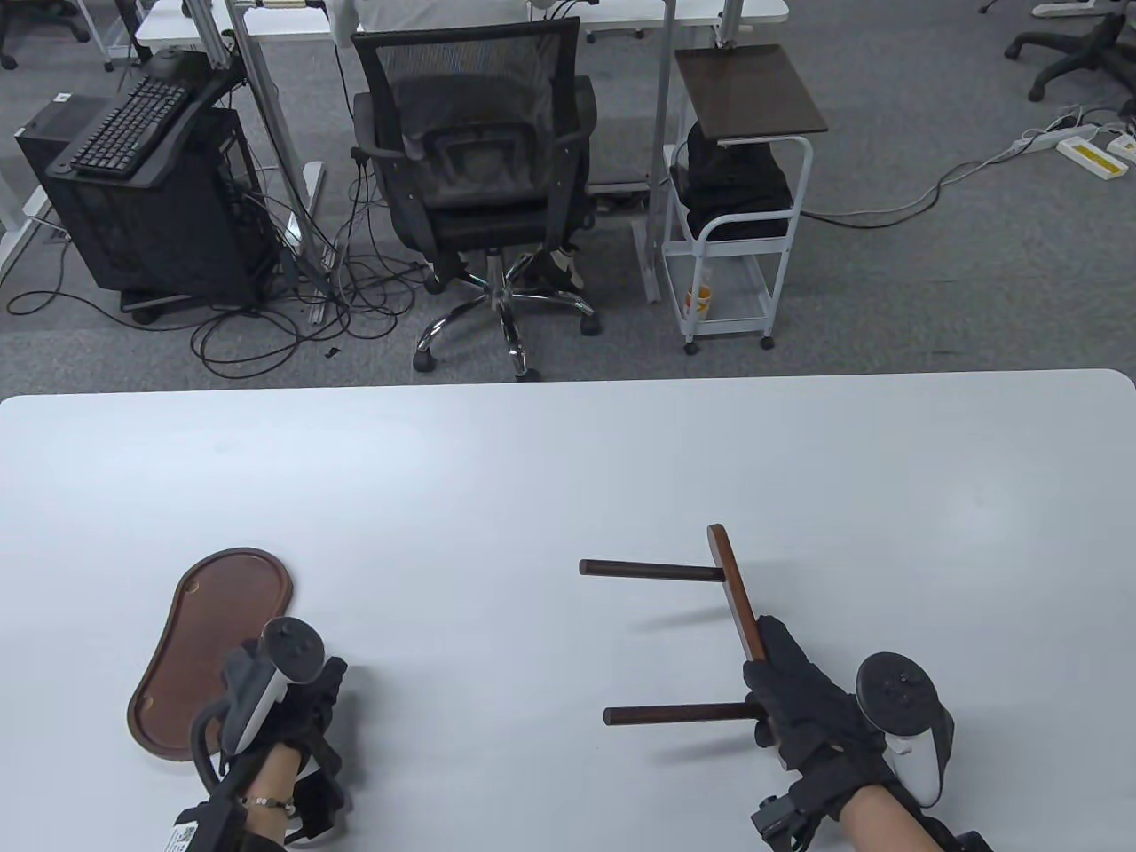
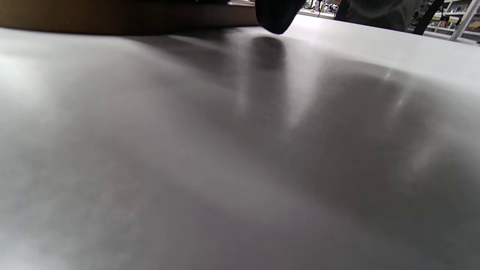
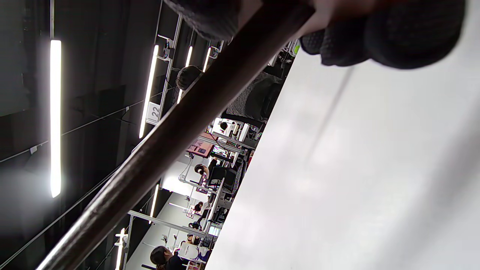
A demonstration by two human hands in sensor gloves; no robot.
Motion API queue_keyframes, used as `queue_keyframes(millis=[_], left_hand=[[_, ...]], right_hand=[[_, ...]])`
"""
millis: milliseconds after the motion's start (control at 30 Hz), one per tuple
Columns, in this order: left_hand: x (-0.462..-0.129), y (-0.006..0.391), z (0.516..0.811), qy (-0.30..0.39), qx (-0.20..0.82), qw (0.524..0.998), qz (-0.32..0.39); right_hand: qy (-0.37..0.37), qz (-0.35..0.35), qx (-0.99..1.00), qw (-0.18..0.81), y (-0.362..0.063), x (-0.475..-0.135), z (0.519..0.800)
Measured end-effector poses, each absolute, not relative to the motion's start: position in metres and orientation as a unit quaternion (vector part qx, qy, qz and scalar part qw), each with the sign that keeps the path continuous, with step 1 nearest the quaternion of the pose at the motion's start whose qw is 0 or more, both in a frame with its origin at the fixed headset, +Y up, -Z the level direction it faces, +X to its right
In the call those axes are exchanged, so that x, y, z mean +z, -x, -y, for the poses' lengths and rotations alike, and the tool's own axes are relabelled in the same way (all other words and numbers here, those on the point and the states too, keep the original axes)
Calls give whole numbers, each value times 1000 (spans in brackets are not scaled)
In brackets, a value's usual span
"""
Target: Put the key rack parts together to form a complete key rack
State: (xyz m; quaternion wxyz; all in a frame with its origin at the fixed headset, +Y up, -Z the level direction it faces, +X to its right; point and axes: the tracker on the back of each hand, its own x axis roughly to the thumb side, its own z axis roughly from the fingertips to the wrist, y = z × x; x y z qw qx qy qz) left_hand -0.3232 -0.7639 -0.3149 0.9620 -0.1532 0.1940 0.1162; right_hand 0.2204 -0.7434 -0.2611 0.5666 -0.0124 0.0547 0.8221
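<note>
A dark wooden bar (image 1: pixel 735 593) with two dowel posts (image 1: pixel 652 571) (image 1: pixel 679 713) pointing left is held on edge at the table's right. My right hand (image 1: pixel 781 692) grips the bar's near end by the lower post, which fills the right wrist view (image 3: pixel 180 131) with gloved fingers (image 3: pixel 378 33) over it. An oval wooden base tray (image 1: pixel 209 639) lies flat at the left. My left hand (image 1: pixel 284 710) rests beside the tray's near right edge; its fingers are hidden under the tracker. The left wrist view shows one fingertip (image 2: pixel 277 17) above the table next to the tray's edge (image 2: pixel 112 18).
The white table (image 1: pixel 497 497) stretches wide behind both hands. Beyond its far edge stand an office chair (image 1: pixel 484 177), a computer tower (image 1: pixel 142 204) and a small white cart (image 1: pixel 737 222) on the floor.
</note>
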Motion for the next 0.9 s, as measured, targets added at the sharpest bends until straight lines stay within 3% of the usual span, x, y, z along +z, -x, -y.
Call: queue_keyframes(millis=[267, 900], left_hand=[[-316, 324, 766, 133, 152, 963, -177], [-319, 261, 770, 146, 200, 968, 30]], right_hand=[[10, -53, 822, 567, -220, -261, 743], [16, -44, 817, 575, -224, -262, 742]])
